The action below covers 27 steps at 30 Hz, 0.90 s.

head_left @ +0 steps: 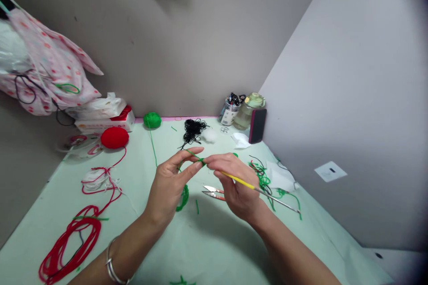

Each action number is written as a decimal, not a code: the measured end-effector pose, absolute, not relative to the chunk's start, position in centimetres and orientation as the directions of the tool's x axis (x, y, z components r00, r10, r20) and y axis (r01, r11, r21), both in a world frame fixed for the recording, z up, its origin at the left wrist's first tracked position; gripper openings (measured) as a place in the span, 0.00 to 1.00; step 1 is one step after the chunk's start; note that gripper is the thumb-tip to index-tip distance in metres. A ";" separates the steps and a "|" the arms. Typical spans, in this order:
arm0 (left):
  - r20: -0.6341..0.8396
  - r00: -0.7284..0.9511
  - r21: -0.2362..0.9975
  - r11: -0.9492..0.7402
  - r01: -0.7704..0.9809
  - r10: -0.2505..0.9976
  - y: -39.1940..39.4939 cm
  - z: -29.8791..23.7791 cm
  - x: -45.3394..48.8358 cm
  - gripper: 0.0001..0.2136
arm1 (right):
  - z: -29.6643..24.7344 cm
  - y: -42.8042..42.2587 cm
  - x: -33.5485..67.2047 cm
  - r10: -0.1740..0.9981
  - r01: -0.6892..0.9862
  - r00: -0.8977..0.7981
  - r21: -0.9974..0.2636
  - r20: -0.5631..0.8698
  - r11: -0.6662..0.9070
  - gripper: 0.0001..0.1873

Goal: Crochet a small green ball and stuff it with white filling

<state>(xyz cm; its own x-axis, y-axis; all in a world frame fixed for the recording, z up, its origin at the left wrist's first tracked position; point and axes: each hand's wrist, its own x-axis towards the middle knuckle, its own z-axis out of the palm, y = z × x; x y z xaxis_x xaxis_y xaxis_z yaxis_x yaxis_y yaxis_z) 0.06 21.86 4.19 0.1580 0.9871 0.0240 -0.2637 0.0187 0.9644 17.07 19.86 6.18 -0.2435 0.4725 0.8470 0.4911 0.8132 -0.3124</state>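
My left hand (169, 187) pinches green yarn (194, 155) between thumb and forefinger, over the middle of the table. The fingertips of my right hand (239, 180) meet it there, closed at the same small green piece. Across my right palm lies a crochet hook (245, 182) with a yellow handle, its metal shaft pointing back to the lower right. A loose green coil (183, 198) shows below my left hand. Small scissors (214, 192) with spread blades lie beneath my right hand, their handles partly covered by it. The exact stitch at the fingertips is too small to make out.
Red yarn ball (114, 137), red coil (72, 242) and white yarn (100, 180) lie left. Behind are a green ball (152, 120), black yarn (194, 131), a pen holder (229, 112), a bottle (245, 113) and a phone (257, 126). Green scraps (262, 178) lie right.
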 end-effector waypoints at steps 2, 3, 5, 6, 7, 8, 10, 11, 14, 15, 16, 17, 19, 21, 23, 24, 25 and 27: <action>0.007 0.163 0.960 0.039 -0.278 0.987 21.9 4.1 0.1 0.12 | 5.9 19.9 16.9 0.441 0.495 -0.239 -0.282 0.865 0.822 0.11; -0.008 0.171 0.956 0.058 -0.289 0.985 21.9 4.1 0.1 0.13 | 5.8 20.0 16.8 0.430 0.504 -0.237 -0.268 0.871 0.821 0.12; -0.040 0.197 0.943 0.102 -0.316 0.979 21.9 4.1 0.3 0.15 | 5.5 19.9 16.7 0.413 0.532 -0.240 -0.236 0.879 0.813 0.13; -0.054 0.213 0.937 0.123 -0.327 0.976 21.9 4.1 0.3 0.15 | 5.3 19.9 16.7 0.411 0.555 -0.245 -0.221 0.878 0.802 0.13; -0.065 0.227 0.931 0.141 -0.336 0.972 21.9 4.2 0.4 0.16 | 5.2 19.9 16.8 0.410 0.578 -0.252 -0.203 0.877 0.790 0.13; -0.073 0.238 0.925 0.155 -0.348 0.969 21.8 4.3 0.4 0.17 | 5.1 19.9 16.8 0.409 0.599 -0.262 -0.185 0.874 0.779 0.14; -0.085 0.250 0.907 0.179 -0.382 0.965 21.6 4.7 0.5 0.17 | 4.9 19.9 16.9 0.407 0.640 -0.273 -0.151 0.872 0.753 0.14; -0.092 0.248 0.895 0.189 -0.403 0.964 21.6 4.9 0.5 0.17 | 4.8 19.9 16.9 0.398 0.662 -0.282 -0.123 0.873 0.740 0.14; -0.145 0.276 0.835 0.267 -0.480 0.950 21.5 5.6 0.4 0.19 | 4.6 19.9 17.1 0.316 0.693 -0.368 0.031 0.875 0.720 0.16; -0.175 0.309 0.804 0.317 -0.504 0.935 21.5 5.7 0.4 0.20 | 4.5 19.9 17.1 0.294 0.683 -0.390 0.060 0.873 0.728 0.17; -0.204 0.349 0.767 0.371 -0.523 0.914 21.5 5.8 0.3 0.21 | 4.6 19.9 17.1 0.289 0.664 -0.386 0.046 0.876 0.746 0.18; -0.228 0.392 0.731 0.423 -0.536 0.891 21.6 5.8 0.2 0.21 | 4.6 20.0 17.1 0.308 0.638 -0.353 -0.014 0.883 0.770 0.18; -0.246 0.449 0.681 0.483 -0.551 0.859 21.9 5.7 0.1 0.21 | 5.0 19.9 17.2 0.417 0.563 -0.240 -0.224 0.876 0.796 0.17; -0.232 0.462 0.680 0.482 -0.552 0.856 22.2 5.5 -0.1 0.20 | 5.6 19.8 17.2 0.549 0.469 -0.133 -0.436 0.825 0.768 0.15; -0.214 0.465 0.707 0.464 -0.534 0.859 22.5 5.4 -0.2 0.21 | 6.2 19.7 17.3 0.672 0.380 -0.054 -0.607 0.739 0.698 0.12; -0.206 0.466 0.725 0.454 -0.518 0.861 22.6 5.4 -0.3 0.21 | 6.4 19.6 17.4 0.726 0.329 -0.012 -0.683 0.688 0.653 0.11; -0.198 0.470 0.744 0.444 -0.499 0.860 22.8 5.4 -0.4 0.21 | 6.6 19.6 17.5 0.773 0.269 0.023 -0.749 0.634 0.606 0.11; -0.177 0.474 0.779 0.418 -0.468 0.862 22.9 5.4 -0.6 0.20 | 6.7 19.7 17.5 0.842 0.131 0.070 -0.842 0.534 0.523 0.11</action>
